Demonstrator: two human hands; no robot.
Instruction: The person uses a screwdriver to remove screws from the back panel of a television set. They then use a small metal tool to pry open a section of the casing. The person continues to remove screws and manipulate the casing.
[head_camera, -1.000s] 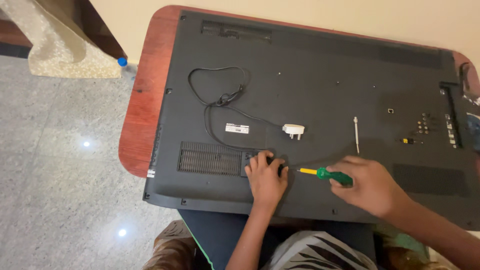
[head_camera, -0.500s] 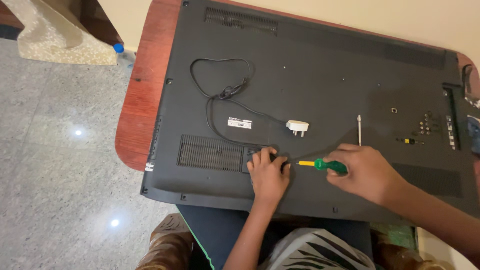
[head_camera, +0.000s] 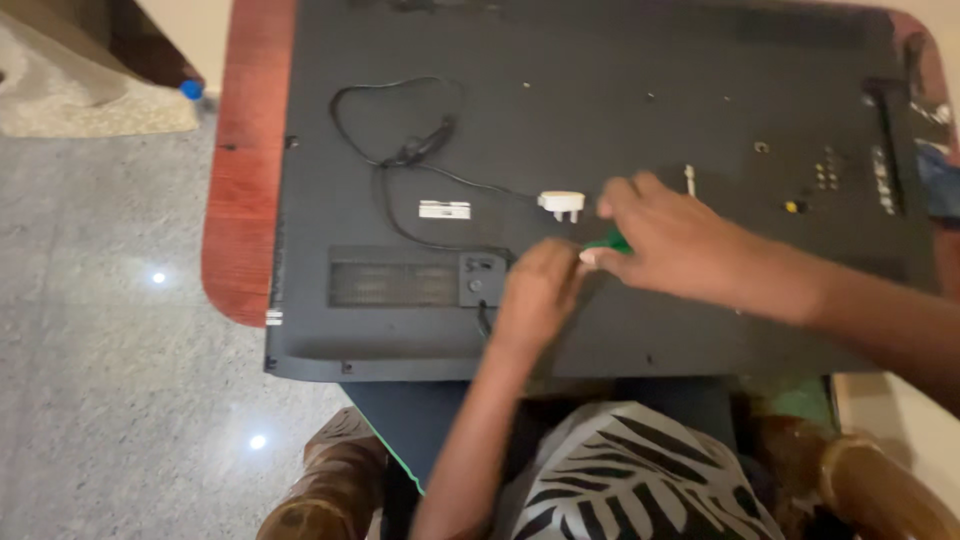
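A large flat television (head_camera: 650, 60) lies face down on a reddish wooden table (head_camera: 245, 200), its dark grey back panel up. My right hand (head_camera: 680, 245) grips a green-handled screwdriver (head_camera: 610, 242), mostly hidden under the fingers. My left hand (head_camera: 540, 290) rests on the panel just right of the vent grille (head_camera: 395, 283), fingers curled near the screwdriver tip, which is hidden. A black power cord (head_camera: 395, 150) loops over the panel and ends in a white plug (head_camera: 562, 203).
A thin white rod (head_camera: 690, 180) lies on the panel beyond my right hand. A port block with small connectors (head_camera: 830, 175) sits at the right. Speckled grey floor (head_camera: 100, 350) lies left. My patterned clothing (head_camera: 640, 470) and wooden chair arms (head_camera: 330, 480) are below.
The view has tilted and closed in. My right hand has moved left with the screwdriver, now meeting my left hand, whose fingers have shifted slightly right from the vent grille.
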